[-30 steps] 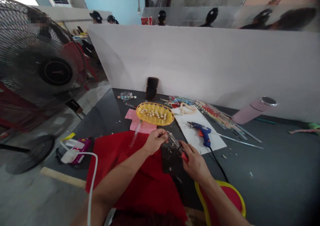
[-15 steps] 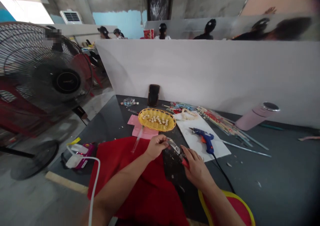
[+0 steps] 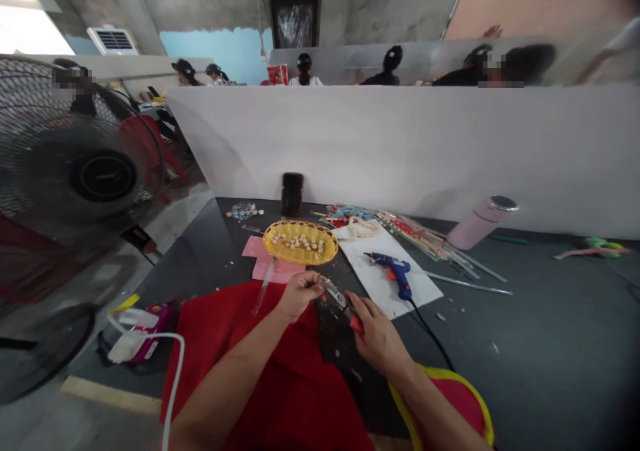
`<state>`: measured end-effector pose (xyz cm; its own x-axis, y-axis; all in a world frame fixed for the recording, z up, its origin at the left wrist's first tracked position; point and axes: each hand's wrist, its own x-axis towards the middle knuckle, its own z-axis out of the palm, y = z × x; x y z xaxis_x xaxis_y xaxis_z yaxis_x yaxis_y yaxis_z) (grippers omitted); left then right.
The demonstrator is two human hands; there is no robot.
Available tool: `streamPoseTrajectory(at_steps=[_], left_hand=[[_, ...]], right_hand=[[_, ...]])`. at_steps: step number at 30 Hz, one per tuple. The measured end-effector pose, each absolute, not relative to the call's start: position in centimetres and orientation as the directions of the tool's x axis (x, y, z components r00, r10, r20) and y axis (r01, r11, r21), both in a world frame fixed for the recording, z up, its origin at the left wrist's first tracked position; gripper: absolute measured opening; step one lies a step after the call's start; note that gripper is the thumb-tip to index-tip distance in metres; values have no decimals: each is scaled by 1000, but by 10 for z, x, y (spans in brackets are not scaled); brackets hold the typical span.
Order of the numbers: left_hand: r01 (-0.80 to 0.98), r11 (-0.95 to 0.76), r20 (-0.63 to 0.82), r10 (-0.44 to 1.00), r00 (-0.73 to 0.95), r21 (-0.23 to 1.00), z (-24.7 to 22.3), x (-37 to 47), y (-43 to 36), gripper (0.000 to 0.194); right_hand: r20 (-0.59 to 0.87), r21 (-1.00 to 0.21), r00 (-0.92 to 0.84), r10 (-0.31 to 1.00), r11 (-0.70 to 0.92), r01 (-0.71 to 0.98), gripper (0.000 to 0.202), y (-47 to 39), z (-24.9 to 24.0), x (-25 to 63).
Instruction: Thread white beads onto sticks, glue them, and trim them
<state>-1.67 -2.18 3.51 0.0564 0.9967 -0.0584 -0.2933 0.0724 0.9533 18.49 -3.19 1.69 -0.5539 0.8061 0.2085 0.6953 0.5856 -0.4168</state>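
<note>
My right hand is wrapped round the red handles of a pair of pruning shears, whose silver blades point up and left. Close to the blade tips, the fingers of my left hand are pinched together; what they hold is too small to make out. Just beyond my hands stands a yellow woven basket with small pale pieces in it. Under its near side lies pink paper. A clear stick rests between the basket and the red cloth below my left arm.
A blue glue gun lies on white paper, its cord running toward me. Behind are bundled sticks, a pink bottle and a phone against the partition. A fan and a purple power box are at left.
The whole view has shifted, so things on the table appear further left. My hands keep nearly the same pose, the shears still in my right hand near my left fingertips.
</note>
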Motion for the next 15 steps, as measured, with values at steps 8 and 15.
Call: streamPoseTrajectory(at_steps=[8, 15], left_hand=[[-236, 33, -29, 999, 20, 971, 47, -15, -24, 26], [-332, 182, -132, 977, 167, 925, 38, -20, -23, 30]], right_hand=[[193, -396, -557, 807, 584, 709, 61, -28, 30, 186], [178, -391, -596, 783, 613, 687, 66, -26, 26, 192]])
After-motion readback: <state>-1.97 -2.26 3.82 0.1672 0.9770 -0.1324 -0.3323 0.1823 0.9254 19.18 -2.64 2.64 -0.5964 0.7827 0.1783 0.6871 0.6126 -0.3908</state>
